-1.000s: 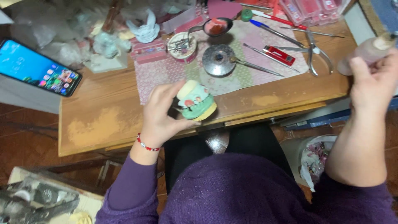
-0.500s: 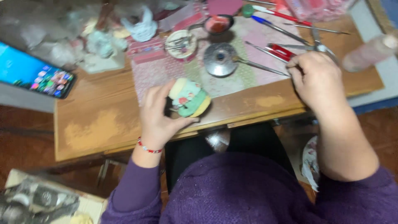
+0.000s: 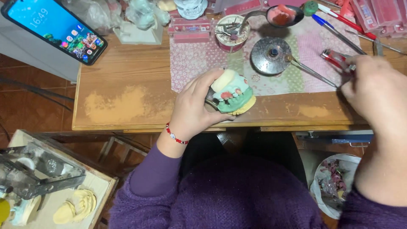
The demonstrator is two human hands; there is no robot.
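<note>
Left hand (image 3: 193, 108) clamped round the green dental model (image 3: 231, 93) at the table (image 3: 127, 106) edge; right hand (image 3: 375, 91) well apart to the right, fingers pinched over the red-handled tool (image 3: 333, 57).

The person wears a fuzzy dark purple sweater, its knit soft and slightly hairy, covering the chest and both arms. The left sleeve (image 3: 154, 176) is pushed back and ends short of the wrist. Around that wrist sits a thin bracelet (image 3: 176, 136) of small red beads with a few white ones among them. The left hand (image 3: 196, 108) is bare, with no rings showing. The right hand (image 3: 375, 91) is bare too; its sleeve (image 3: 373, 214) shows only at the near right edge.
</note>
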